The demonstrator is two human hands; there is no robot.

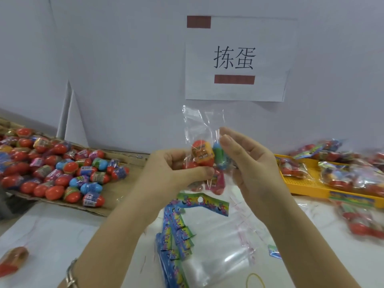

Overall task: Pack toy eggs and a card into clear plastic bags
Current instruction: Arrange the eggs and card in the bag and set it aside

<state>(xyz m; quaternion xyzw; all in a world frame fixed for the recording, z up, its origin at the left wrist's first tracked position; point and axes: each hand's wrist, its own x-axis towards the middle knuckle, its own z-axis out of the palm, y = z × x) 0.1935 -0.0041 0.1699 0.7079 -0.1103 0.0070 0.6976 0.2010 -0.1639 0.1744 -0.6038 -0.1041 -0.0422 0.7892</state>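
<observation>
Left hand [176,169] grips the lower part of a clear plastic bag [202,123] from the left, thumb curled across the front. The grip bunches the film under the load so the eggs inside stay put. Right hand [255,163] is raised at the bag's right side, fingertips [226,140] touching the film. It looks like a light pinch steadying the edge, but I cannot tell for sure.

The bag is held upright above the middle of the desk [52,235], mouth up and unsealed, likely so the contents settle. Inside are an orange egg [202,154], a blue-green egg [219,157] and something pink-red [218,181] lower down. No card is visible in the bag, so the card step is probably not done yet.

Right below the hands, a fanned stack of header cards [178,231] and a stack of empty bags [224,252] lie at the near edge, within easy reach for the next pick. A yellow rubber band [255,281] lies beside them.

Loose toy eggs [62,169] are piled on a cardboard sheet [118,186] along the left edge as supply. A yellow tray [301,186] at the right edge holds packed bags [342,173] as output. A paper sign [234,59] hangs on the wall behind.
</observation>
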